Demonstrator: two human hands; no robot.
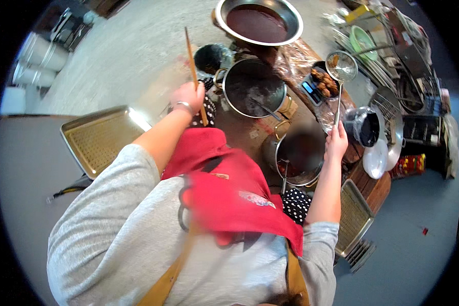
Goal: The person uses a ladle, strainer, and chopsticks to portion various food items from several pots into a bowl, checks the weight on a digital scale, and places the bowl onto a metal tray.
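The right hand is closed around the handle of a long-handled wire skimmer. The handle extends away from the body; the round mesh basket is at the far end and contains a small brown piece. The left hand is closed around a long, thin wooden stick, held steeply, one end projecting above the fist and the other below. Whether it is one stick or a pair of chopsticks cannot be determined.

Just beside the skimmer basket is a dark bowl of brown fried pieces, adjacent to a digital scale. Contact between basket and bowl cannot be confirmed.

Between the forearms are two metal pots. The farther pot contains dark liquid and a utensil; the nearer pot contains reddish liquid and a metal-handled utensil, its interior partly blurred.

Beyond the farther pot is a wide metal basin of dark red liquid. A perforated tray is positioned left of the left forearm.
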